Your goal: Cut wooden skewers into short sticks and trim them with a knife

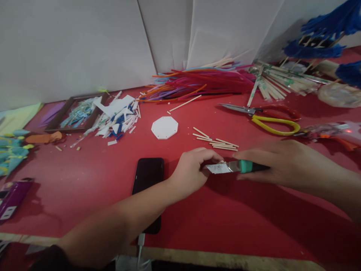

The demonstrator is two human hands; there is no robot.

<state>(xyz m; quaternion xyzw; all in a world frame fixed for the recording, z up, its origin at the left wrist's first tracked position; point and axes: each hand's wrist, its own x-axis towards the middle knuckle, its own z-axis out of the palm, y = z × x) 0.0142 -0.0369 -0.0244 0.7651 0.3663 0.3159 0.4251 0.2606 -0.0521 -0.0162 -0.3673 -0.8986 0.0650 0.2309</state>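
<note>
My right hand [270,162] is closed around a utility knife [246,166] with a green and black handle. Its blade points left, reaching the fingertips of my left hand [194,167]. Those fingers are pinched on a thin wooden stick [221,162], of which only a small end shows by the blade. Just beyond both hands lie several short wooden sticks [217,143] on the red table [180,233]. A white octagonal piece [164,127] with small holes near its corners lies flat behind my left hand.
A black phone [149,171] with a cable lies under my left forearm. Scissors [262,116] with red and yellow handles are at the right. White scraps [121,114], a brown frame [76,113], coloured pipe cleaners [194,84] and bundled sticks [270,84] line the back.
</note>
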